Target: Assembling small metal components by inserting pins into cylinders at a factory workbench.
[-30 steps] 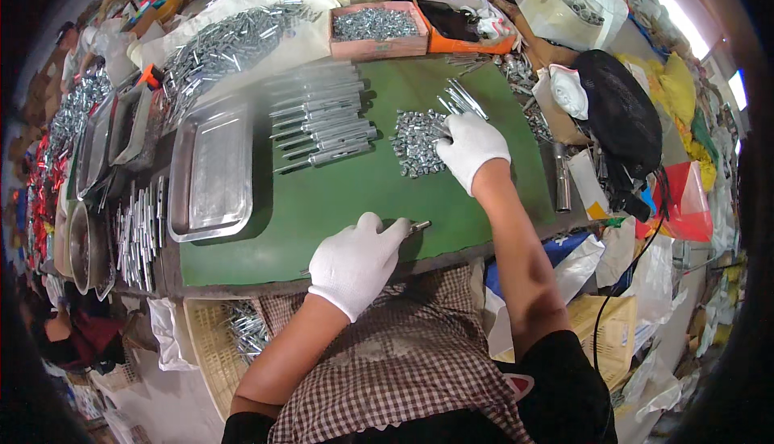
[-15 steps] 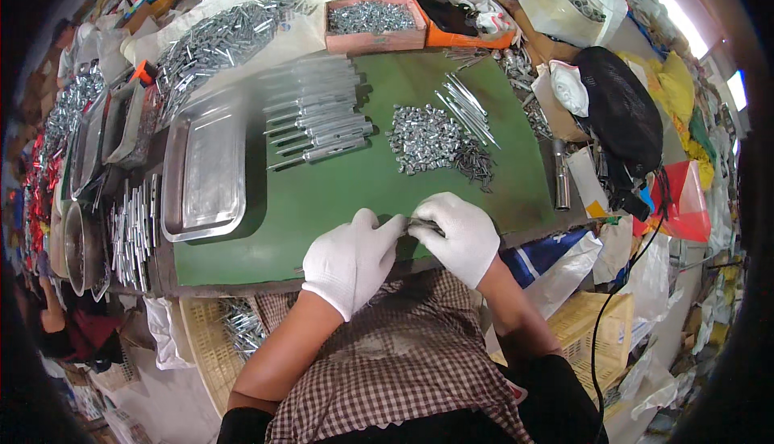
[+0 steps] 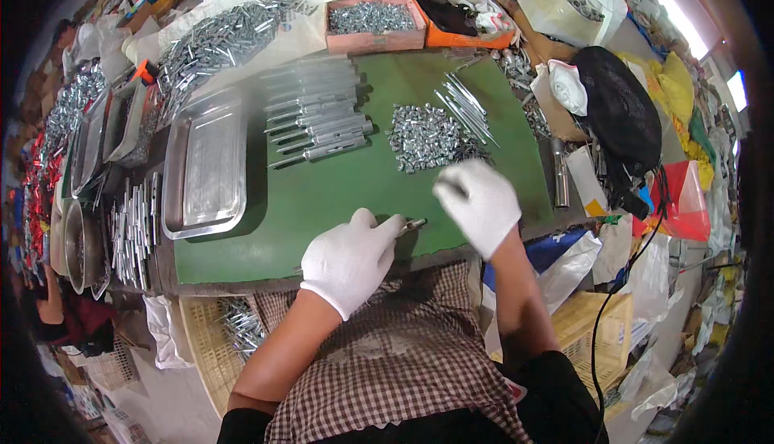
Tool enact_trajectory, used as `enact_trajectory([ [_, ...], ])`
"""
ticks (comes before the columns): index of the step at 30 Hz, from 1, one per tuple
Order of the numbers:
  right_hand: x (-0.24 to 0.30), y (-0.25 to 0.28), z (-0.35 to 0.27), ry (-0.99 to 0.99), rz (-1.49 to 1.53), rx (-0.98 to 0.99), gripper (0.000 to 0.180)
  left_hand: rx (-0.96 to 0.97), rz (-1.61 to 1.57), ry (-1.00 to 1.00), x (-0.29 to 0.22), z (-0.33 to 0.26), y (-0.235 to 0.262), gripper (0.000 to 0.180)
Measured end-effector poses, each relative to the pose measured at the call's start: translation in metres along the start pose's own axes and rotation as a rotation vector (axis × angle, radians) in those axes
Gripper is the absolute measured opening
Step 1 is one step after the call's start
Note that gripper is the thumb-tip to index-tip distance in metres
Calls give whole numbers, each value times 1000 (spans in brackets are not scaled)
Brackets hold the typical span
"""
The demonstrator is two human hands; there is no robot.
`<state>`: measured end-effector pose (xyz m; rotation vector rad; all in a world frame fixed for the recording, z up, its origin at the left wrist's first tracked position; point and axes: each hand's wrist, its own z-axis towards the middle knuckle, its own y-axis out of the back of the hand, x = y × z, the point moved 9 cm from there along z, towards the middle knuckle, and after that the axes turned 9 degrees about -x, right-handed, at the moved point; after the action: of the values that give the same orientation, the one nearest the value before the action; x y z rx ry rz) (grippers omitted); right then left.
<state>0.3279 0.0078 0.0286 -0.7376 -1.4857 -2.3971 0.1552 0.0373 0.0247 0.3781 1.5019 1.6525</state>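
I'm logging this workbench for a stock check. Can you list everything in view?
Green mat: one, covers the bench.
Steel tray: one, silver, mat's left edge.
Loose small metal parts: one pile, silver, mat centre.
Metal tubes: a row, silver, left of the pile.
Thin rods: a bundle, silver, right of the pile.
Pink box: one, holds metal parts, behind the mat.
Left hand: white glove, grip on a small metal piece.
Right hand: white glove, above the mat.

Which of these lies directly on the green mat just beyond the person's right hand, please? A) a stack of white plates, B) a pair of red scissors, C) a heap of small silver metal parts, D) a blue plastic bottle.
C: a heap of small silver metal parts lies on the green mat just beyond the gloved right hand.
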Motion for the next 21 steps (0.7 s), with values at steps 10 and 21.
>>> enact_trajectory([
  [10, -29, -2, 13, -163, -236, -61, 21, 0, -37, 8, 0, 0, 1, 24],
  [21, 30, -22, -29, 50, 140, 122, 13, 70, -35, -4, 0, 2, -2, 26],
])
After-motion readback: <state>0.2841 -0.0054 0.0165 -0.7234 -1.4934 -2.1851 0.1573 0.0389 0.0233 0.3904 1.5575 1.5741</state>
